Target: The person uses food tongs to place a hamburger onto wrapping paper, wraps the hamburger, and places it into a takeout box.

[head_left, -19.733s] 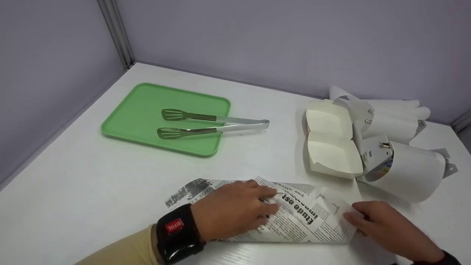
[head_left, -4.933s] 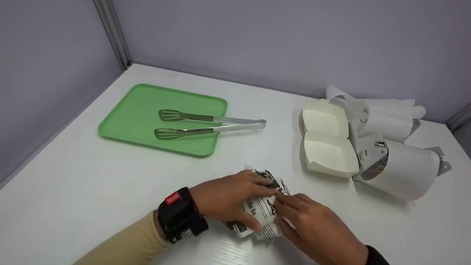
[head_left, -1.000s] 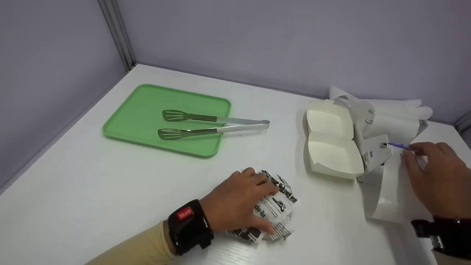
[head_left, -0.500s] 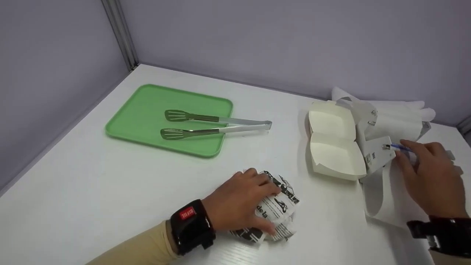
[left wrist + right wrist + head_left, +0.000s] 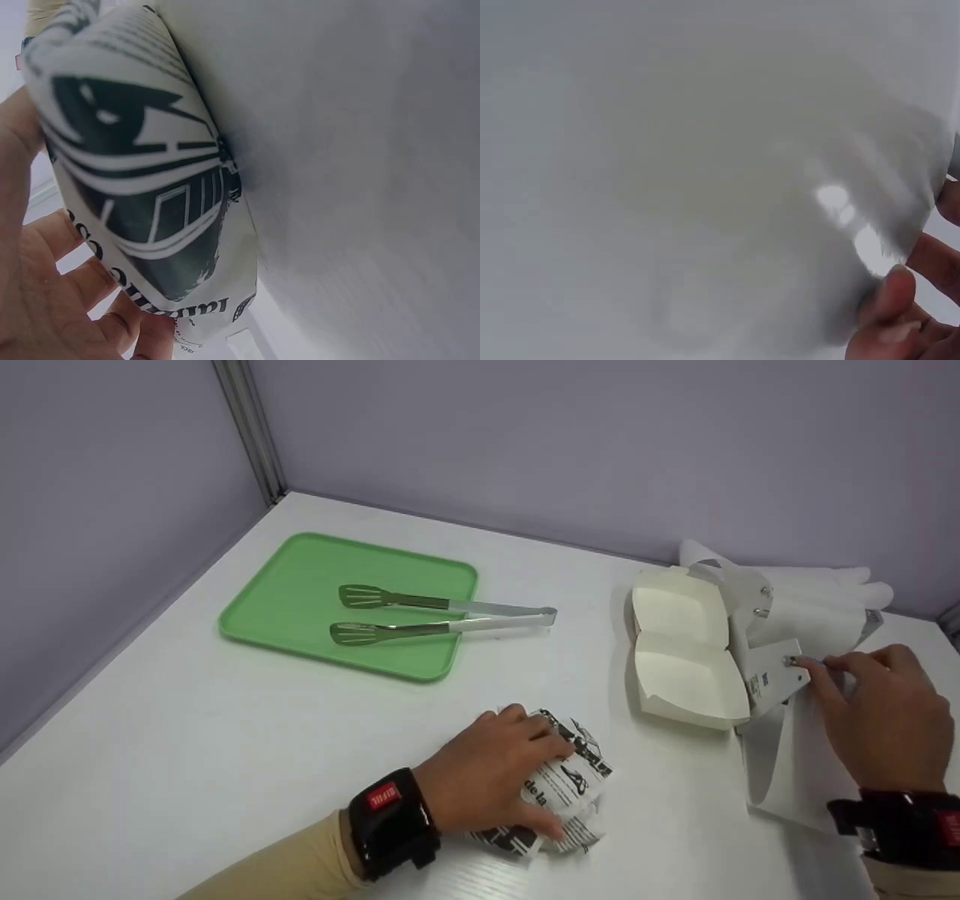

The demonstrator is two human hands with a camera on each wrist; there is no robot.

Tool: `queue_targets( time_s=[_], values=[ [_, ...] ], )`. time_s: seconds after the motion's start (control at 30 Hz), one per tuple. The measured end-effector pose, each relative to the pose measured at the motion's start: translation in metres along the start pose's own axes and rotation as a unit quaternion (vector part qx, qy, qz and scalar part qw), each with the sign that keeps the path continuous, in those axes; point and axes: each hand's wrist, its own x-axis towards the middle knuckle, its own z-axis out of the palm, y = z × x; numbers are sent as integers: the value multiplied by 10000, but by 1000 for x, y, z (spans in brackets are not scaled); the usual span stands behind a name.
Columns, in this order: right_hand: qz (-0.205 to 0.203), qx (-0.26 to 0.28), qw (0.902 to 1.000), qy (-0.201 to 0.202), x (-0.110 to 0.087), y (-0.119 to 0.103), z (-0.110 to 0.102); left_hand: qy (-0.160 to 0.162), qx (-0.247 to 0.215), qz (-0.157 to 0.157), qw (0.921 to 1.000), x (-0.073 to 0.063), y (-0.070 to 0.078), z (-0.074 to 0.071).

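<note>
My left hand (image 5: pixel 487 772) is spread over a crumpled packet wrapped in newsprint-patterned paper (image 5: pixel 574 780), gripping it on the table. In the left wrist view the fingers (image 5: pixel 90 281) curve along one side of the packet (image 5: pixel 161 187). At the right, my right hand (image 5: pixel 881 712) pinches a thin blue strip (image 5: pixel 817 661) beside the metal pin of a white end plate (image 5: pixel 776 671). I cannot tell what kind of thing the strip is. A glossy white curled sheet (image 5: pixel 727 187) hangs below the right hand and fills most of the right wrist view.
An open cream takeaway box (image 5: pixel 686 675) stands left of the end plate. Behind it lie white paper rolls (image 5: pixel 817 592) on a holder. Farther left, metal tongs (image 5: pixel 495 619) lie across the rim of a green tray (image 5: pixel 285 607). Grey walls (image 5: pixel 525 450) border the table.
Earlier both hands folded the newsprint paper, which is now a compact packet. My right hand has gone over to the roll holder and moved along the blue strip towards the pin. The left stays on the packet.
</note>
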Motion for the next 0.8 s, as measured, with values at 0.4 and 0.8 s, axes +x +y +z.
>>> queue_targets(
  time_s=[0.4, 0.8],
  values=[
    [301, 443, 9984, -193, 5, 4, -1, 50, 27, 46, 10000, 1, 0, -1],
    [-403, 308, 9985, -197, 4, 8, -2, 66, 96, 83, 9999, 1, 2, -1]
  ],
)
